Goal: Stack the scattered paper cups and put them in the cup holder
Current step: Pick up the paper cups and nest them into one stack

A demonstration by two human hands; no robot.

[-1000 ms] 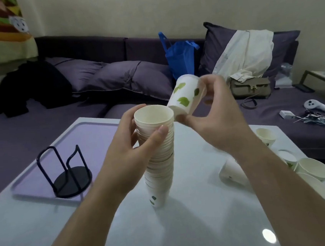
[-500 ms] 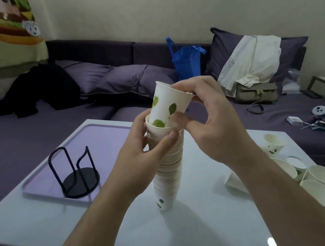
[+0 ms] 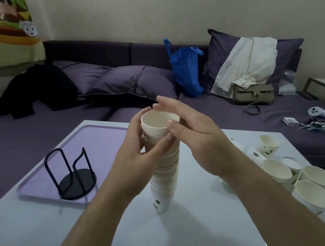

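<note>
A tall stack of cream paper cups (image 3: pixel 166 174) with green leaf prints stands upright on the white table (image 3: pixel 199 229). My left hand (image 3: pixel 141 155) grips the stack near its top. My right hand (image 3: pixel 194 131) rests against the stack's right side at the rim, fingers spread, thumb on the top cup. The black wire cup holder (image 3: pixel 74 177) stands on a lilac tray, left of the stack and apart from it. Several loose cups (image 3: pixel 295 175) lie scattered at the table's right edge, some upright, some tipped.
The lilac tray (image 3: pixel 103 137) covers the table's far left. Behind the table runs a purple sofa with pillows, a blue bag (image 3: pixel 187 70), a white garment, a khaki handbag (image 3: pixel 253 94), and a controller (image 3: pixel 320 113) with cables.
The leaf-printed cup held by my right hand has gone down into the top of the stack, and my right hand has let go and spread its fingers. The left hand kept its grip.
</note>
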